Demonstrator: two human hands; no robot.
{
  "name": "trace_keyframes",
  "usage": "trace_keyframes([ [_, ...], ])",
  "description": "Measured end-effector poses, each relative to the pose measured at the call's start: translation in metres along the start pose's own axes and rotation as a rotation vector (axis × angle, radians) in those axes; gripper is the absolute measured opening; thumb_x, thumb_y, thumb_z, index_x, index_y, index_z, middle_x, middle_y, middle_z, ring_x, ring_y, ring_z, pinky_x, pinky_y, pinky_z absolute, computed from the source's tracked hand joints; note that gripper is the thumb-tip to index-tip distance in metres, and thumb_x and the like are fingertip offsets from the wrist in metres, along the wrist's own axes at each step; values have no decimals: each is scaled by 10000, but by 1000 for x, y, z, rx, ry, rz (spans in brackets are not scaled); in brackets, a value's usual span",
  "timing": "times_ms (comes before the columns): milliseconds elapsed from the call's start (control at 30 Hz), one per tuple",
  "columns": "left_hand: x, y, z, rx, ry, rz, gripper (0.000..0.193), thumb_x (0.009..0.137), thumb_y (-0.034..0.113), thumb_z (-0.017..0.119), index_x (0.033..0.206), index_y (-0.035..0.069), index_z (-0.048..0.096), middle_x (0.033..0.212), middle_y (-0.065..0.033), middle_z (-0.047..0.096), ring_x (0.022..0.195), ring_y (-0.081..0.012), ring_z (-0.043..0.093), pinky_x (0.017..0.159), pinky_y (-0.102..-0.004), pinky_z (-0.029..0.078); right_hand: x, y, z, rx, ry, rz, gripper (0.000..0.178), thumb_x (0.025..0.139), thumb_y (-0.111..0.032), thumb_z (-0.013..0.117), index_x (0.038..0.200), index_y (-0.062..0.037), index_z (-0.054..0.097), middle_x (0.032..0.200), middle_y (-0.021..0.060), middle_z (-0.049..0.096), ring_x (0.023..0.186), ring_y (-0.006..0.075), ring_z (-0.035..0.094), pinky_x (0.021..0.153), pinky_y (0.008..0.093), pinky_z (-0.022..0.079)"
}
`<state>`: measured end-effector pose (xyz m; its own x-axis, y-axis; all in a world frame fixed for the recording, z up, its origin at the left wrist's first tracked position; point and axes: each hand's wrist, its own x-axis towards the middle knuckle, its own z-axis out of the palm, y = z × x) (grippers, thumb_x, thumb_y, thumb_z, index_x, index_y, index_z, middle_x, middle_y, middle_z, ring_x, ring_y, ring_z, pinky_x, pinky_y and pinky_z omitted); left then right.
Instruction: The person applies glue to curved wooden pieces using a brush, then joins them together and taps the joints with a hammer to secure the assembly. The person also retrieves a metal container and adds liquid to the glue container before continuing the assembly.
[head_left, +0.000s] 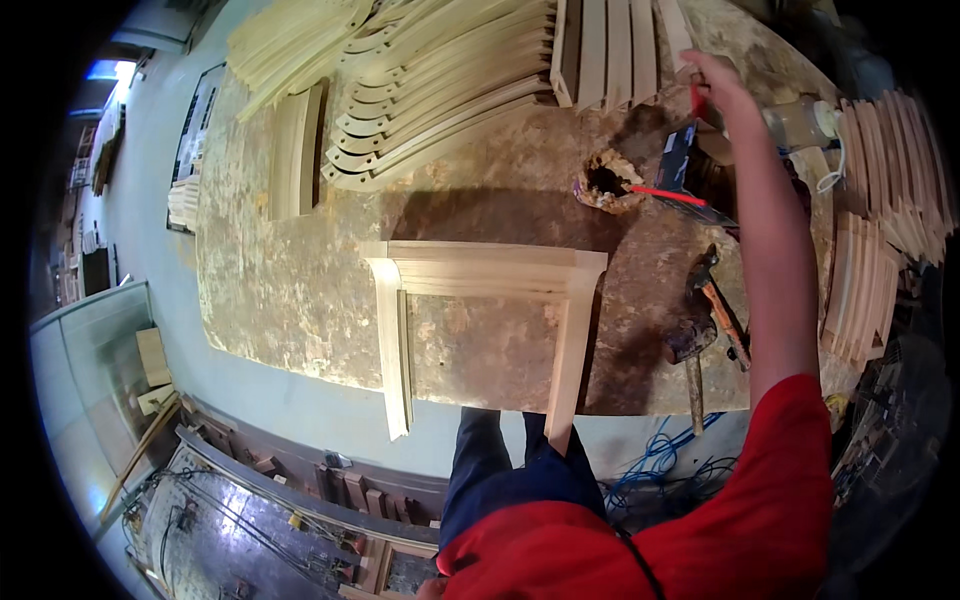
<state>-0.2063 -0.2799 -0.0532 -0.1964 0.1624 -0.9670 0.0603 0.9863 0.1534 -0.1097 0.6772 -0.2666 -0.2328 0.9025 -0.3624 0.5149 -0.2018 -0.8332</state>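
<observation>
My right arm stretches to the far right of the workbench. There my right hand (pixel 722 82) is closed at the near end of a pale wooden slat (pixel 676 28), with its fingertips on the slat. Just below the fingers shows a red piece (pixel 697 100), partly covered by the hand. Only a sliver of my left hand (pixel 432 589) appears at the lower edge, its fingers hidden. In front of me lies a three-sided wooden frame (pixel 484 268), its two legs pointing toward me and reaching past the bench's near edge.
Curved wooden pieces (pixel 440 115) and straight slats (pixel 605 50) lie stacked at the back of the workbench (pixel 290 290). A crusted glue pot (pixel 607 182), a dark box (pixel 677 158), a hammer (pixel 722 310) and a mallet (pixel 690 345) sit right. Blue hose (pixel 655 465) coils on the floor.
</observation>
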Motion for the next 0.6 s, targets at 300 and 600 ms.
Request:
trace_keyframes([
  [300, 99, 263, -101, -708, 195, 1038, 638, 1127, 417, 536, 1565, -26, 397, 1534, -208, 532, 1399, -316, 554, 1153, -465, 467, -418, -131, 44, -66, -273, -586, 440, 969, -312, 789, 1220, 26, 658, 938, 65, 692, 755, 162, 650, 633, 306, 522],
  [600, 100, 220, -180, -1922, -72, 861, 279, 939, 262, 728, 782, 118, 547, 743, -4, 582, 743, -179, 602, 753, -335, 546, -631, -91, 261, 354, -413, -666, 258, 903, 0, 806, 1146, 40, 728, 1109, 127, 712, 836, 160, 663, 731, 290, 548],
])
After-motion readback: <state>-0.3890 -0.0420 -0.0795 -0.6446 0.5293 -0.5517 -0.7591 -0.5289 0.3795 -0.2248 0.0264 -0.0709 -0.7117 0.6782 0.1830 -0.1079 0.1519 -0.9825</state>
